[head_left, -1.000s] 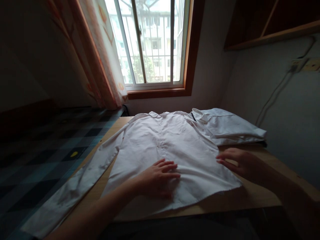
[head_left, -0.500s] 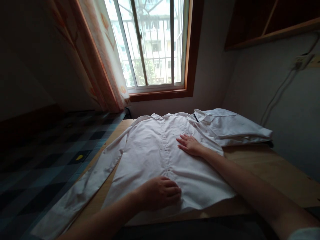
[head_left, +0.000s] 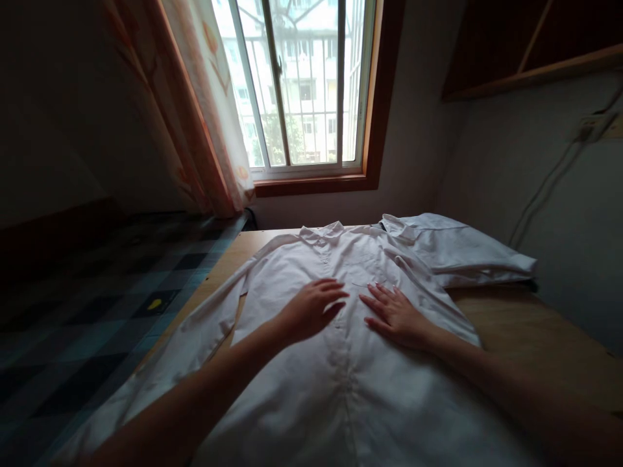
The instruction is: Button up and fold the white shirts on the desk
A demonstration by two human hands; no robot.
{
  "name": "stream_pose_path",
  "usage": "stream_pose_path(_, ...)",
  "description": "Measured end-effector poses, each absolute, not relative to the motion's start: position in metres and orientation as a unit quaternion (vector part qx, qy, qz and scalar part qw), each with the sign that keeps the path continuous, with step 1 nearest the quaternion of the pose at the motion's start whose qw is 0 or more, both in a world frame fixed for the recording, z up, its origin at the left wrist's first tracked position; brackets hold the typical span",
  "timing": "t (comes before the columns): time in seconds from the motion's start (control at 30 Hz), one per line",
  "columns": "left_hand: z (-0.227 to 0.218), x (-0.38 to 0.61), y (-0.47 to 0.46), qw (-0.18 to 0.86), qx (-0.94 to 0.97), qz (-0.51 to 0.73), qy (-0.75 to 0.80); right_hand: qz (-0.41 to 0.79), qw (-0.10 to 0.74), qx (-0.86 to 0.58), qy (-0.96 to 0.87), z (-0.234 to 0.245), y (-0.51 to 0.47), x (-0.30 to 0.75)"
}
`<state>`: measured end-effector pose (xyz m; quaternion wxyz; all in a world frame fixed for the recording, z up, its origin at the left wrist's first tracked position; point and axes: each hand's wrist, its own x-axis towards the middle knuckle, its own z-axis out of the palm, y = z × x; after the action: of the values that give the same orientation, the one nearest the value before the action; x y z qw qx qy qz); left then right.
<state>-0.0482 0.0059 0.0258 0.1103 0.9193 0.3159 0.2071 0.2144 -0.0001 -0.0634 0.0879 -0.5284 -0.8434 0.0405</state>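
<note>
A white button-up shirt [head_left: 350, 383] lies spread front-up on a wooden table [head_left: 525, 331], collar toward the window. My left hand [head_left: 311, 308] rests flat on the shirt's chest, just left of the button line. My right hand [head_left: 396, 312] lies flat just right of that line, fingers spread and pointing up-left. Both palms press the cloth and hold nothing. The shirt's left sleeve [head_left: 195, 337] runs off the table's left edge.
A folded white garment [head_left: 452, 250] sits at the table's far right. A checked bedcover [head_left: 97, 298] lies to the left. Behind are a window [head_left: 302, 84] with a patterned curtain [head_left: 204, 110], a wall shelf [head_left: 530, 52] and a socket with cable [head_left: 591, 126].
The shirt now lies closer, its hem reaching below the frame. My left hand moved from the lower hem up to the chest; my right hand came nearer to the middle beside it.
</note>
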Motion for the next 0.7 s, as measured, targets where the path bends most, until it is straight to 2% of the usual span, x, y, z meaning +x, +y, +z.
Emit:
stream_pose_path(0.1,0.002,-0.050,0.049,0.022,0.856,0.126,0.501,0.037,0.089,-0.536,-0.839,-0.065,-0.008,0.216)
stream_pose_path(0.2,-0.026,-0.060,0.056,0.014,0.819,0.056,0.571,0.033,0.096,-0.541,-0.835,-0.068,-0.021,0.220)
stream_pose_path(0.53,-0.039,-0.087,-0.036,0.011,0.814,0.027,0.580,-0.001,0.130,-0.526,-0.840,-0.086,-0.099,0.238)
stream_pose_path(0.7,-0.066,-0.101,-0.076,-0.057,0.838,0.069,0.539,-0.029,0.133,-0.503,-0.853,-0.060,-0.116,0.232)
